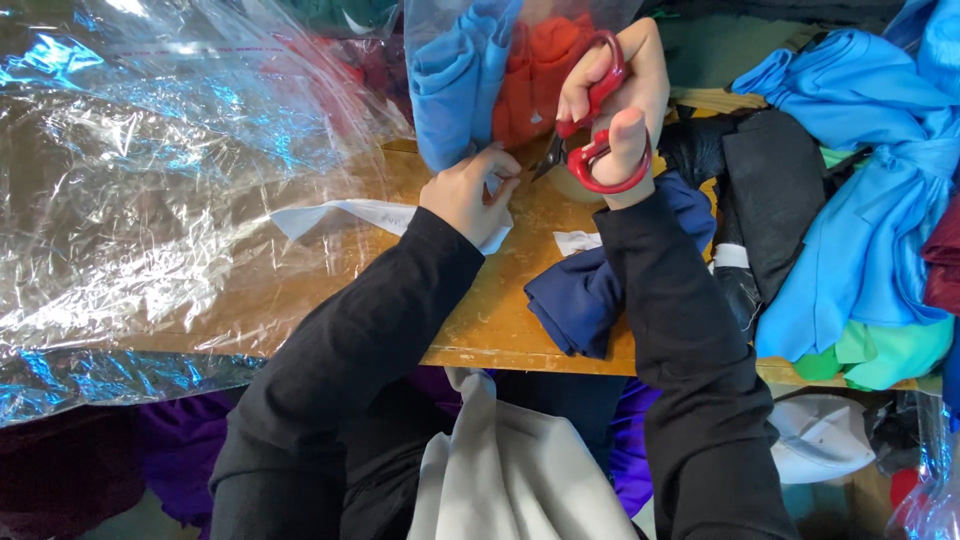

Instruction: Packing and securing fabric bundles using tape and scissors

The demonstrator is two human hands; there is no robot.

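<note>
Right hand [620, 110] gripping red scissors [598, 120], left hand [468, 195] pinching clear bag [480, 70] of folded cloth

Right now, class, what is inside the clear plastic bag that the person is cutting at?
Inside the clear plastic bag sit a folded blue garment and a red one. The right hand with red scissors covers part of the bag, so anything behind stays hidden.
</note>
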